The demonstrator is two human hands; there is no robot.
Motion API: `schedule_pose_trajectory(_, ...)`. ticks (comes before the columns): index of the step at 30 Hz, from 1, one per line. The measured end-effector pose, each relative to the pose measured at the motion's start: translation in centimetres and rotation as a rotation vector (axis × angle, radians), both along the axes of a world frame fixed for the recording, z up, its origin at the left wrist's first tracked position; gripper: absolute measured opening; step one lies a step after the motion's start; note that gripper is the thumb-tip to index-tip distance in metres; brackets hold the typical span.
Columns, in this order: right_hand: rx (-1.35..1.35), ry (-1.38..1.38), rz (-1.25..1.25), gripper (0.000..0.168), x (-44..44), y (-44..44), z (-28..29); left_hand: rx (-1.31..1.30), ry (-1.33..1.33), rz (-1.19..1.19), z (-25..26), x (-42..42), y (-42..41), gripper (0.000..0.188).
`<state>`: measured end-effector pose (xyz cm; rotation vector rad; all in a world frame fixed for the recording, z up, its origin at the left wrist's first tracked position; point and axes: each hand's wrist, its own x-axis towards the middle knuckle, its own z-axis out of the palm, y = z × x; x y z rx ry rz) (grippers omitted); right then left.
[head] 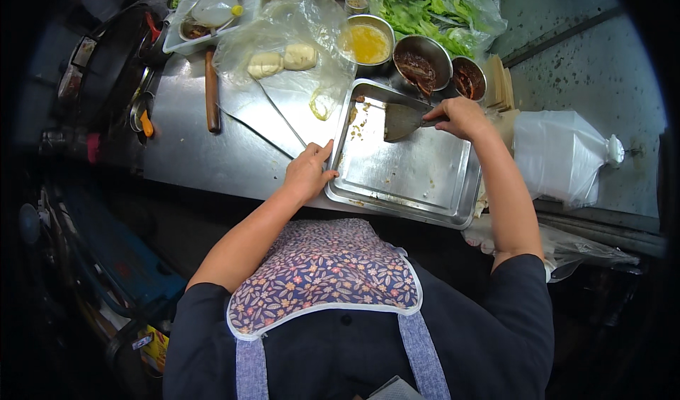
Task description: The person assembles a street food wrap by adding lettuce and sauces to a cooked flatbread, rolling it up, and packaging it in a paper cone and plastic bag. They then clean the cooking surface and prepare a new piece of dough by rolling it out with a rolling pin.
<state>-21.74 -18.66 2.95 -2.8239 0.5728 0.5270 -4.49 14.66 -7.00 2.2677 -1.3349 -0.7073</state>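
Observation:
A rectangular stainless steel tray (398, 171) sits at the counter's front edge, with brown food scraps in its upper left part. My right hand (461, 118) grips the handle of a wide metal scraper (402, 122), whose blade lies over the tray's upper middle. At the tray's left edge rests my left hand (312, 170), thumb and forefinger apart. Beside it end long thin metal tongs or rods (276, 109); whether the hand touches them cannot be told. Two pale dough pieces (282, 60) lie on a clear plastic bag (324, 33) behind.
Behind the tray stand metal bowls of yellow liquid (370, 44) and dark red sauce (423, 62), near bagged lettuce (425, 6). A wooden rolling pin (212, 92) lies left, beside a plastic bin (178, 41). White bagged containers (558, 153) stand right.

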Motion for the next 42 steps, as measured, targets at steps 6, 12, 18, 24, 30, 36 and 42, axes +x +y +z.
schedule_pose_trajectory(6, 0.282, -0.156, -0.019, 0.039, -0.2, 1.1, -6.3, 0.035, 0.007, 0.013, 0.7, 0.0, -0.3, 0.073)
schedule_pose_trajectory(12, 0.419, -0.245, -0.217, 0.055, 0.8, 3.9, -8.4, 0.053, -0.033, 0.027, 0.7, 0.4, -0.4, 0.072)
schedule_pose_trajectory(18, 0.753, -0.319, -0.205, 0.06, -1.0, 2.7, -11.3, 0.106, -0.049, 0.023, 1.0, 0.2, -0.7, 0.071)
schedule_pose_trajectory(24, 0.884, -0.385, -0.317, 0.059, 0.1, 6.7, -7.2, -0.019, -0.064, 0.023, 1.0, 0.6, 0.5, 0.069)
schedule_pose_trajectory(30, 0.607, -0.629, -0.204, 0.06, 4.7, 14.0, -2.3, -0.299, 0.113, 0.169, 1.2, 3.0, 5.8, 0.02)
schedule_pose_trajectory(36, 0.552, -0.726, -0.014, 0.059, 14.6, 24.4, -0.6, -0.375, 0.13, 0.497, 0.2, 9.0, 17.5, 0.009)
schedule_pose_trajectory(42, 0.809, -0.572, 0.038, 0.05, 28.3, 37.4, -3.7, -0.322, 0.071, 0.914, -3.7, 14.4, 33.6, 0.015)
